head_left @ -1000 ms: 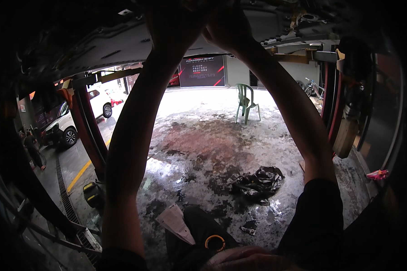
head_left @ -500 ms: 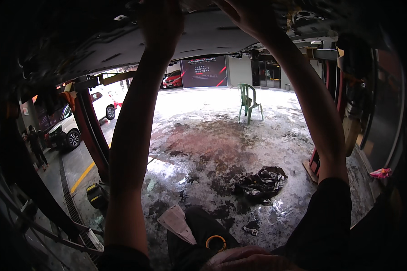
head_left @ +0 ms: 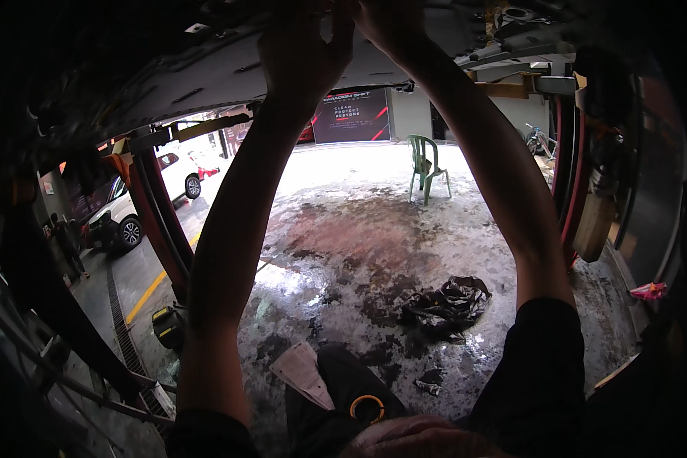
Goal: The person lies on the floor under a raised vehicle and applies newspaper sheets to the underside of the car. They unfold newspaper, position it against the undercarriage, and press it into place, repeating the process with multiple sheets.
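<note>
Both my arms reach up to the dark underside of a raised vehicle (head_left: pixel 229 80). My left hand (head_left: pixel 305 49) is at the top edge of the picture, its thumb side turned toward the right hand and a small gap showing beside the thumb. Close by on the right, my right hand (head_left: pixel 389 27) almost meets it. The upper edge and deep shadow hide most of the fingertips, so I cannot see what either hand touches or holds. A pale cloth or paper (head_left: pixel 304 374) and a yellow-orange ring (head_left: pixel 367 409) lie against my dark clothing below.
Red lift posts stand left (head_left: pixel 160 221) and right (head_left: pixel 576 183). Ahead is a green plastic chair (head_left: pixel 427 164) on the wet, stained floor. A crumpled black plastic bag (head_left: pixel 450 305) lies nearer. At left are a white car (head_left: pixel 122 214), a person (head_left: pixel 67 244) and a black-and-yellow case (head_left: pixel 168 327).
My hands have drawn closer together: the left moved to the right, the right moved to the left. The view has shifted slightly.
</note>
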Demonstrator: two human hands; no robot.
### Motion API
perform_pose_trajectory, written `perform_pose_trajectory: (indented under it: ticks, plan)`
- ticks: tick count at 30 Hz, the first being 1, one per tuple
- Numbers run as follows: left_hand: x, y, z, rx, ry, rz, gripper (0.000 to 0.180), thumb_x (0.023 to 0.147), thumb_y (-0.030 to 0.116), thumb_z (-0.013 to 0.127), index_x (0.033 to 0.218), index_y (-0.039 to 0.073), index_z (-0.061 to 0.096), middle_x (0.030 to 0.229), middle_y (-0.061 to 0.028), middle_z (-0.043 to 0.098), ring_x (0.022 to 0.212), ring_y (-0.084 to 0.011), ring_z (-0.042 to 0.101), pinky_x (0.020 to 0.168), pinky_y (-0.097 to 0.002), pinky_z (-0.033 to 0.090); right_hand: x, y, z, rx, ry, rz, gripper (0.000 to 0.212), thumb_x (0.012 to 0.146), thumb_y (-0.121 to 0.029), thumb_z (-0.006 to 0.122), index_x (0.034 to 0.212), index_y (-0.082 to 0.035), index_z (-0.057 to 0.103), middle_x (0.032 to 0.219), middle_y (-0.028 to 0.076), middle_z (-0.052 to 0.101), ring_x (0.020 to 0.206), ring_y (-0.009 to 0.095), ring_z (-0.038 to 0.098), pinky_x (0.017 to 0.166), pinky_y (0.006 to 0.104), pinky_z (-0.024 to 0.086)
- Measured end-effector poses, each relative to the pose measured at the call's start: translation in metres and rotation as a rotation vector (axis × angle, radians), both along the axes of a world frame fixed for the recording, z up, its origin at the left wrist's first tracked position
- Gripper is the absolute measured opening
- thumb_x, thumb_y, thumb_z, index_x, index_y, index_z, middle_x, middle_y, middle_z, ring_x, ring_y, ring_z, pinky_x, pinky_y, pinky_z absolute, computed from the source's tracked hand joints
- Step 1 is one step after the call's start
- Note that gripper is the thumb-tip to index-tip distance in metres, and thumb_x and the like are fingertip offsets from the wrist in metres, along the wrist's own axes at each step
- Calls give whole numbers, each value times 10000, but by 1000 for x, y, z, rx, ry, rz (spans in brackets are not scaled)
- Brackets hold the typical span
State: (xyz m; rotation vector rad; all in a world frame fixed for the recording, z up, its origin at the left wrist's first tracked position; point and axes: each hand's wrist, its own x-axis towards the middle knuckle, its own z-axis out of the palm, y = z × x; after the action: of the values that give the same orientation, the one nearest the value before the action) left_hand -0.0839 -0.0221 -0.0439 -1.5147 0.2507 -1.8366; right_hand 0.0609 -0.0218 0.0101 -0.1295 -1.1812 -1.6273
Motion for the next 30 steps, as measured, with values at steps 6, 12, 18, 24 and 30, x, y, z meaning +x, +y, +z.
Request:
perform_pose_trajectory:
  ticks: [6, 12, 18, 24, 30]
  plan:
    - [-25, 39, 9, 24, -116, 260, 363, 913, 28, 636, 1271, -19, 599, 1160, -270, 642, 1097, -461, 615, 960, -518, 497, 28, -19, -13, -186, -122, -20, 216, 894, -125, 767, 1091, -107, 683, 1036, 113, 643, 935, 307, 639, 893, 455, 493]
    - [-19, 33, -5, -84, -132, 497, 463, 897, 35, 618, 1354, -12, 563, 1307, -271, 538, 1235, -459, 527, 1026, -534, 454, 32, -32, 4, 82, -89, -110, 188, 812, -149, 830, 926, -104, 687, 951, 55, 653, 932, 285, 616, 859, 425, 504]
    - [-2, 23, -13, -153, -30, 548, 674, 896, 68, 594, 1530, -25, 384, 1369, -272, 484, 1283, -429, 494, 1116, -512, 409, 30, -33, 11, 64, -31, -96, 176, 792, -115, 807, 870, -88, 651, 889, 82, 632, 916, 312, 592, 834, 449, 503]
    - [-9, 27, -10, -46, -14, 838, 765, 951, 181, 584, 1616, 4, 252, 1568, -227, 396, 1344, -348, 481, 1196, -464, 341, 36, -45, 13, 24, -144, -122, 176, 828, -98, 757, 954, -92, 634, 880, 89, 625, 892, 324, 603, 785, 435, 522]
    - [-21, 27, -3, -3, -58, 1024, 774, 954, 232, 608, 1622, 39, 268, 1586, -123, 413, 1304, -232, 510, 1229, -505, 292, 40, -58, 12, -153, -24, -280, 209, 854, -37, 712, 1044, -101, 650, 906, 108, 628, 875, 323, 628, 787, 433, 528]
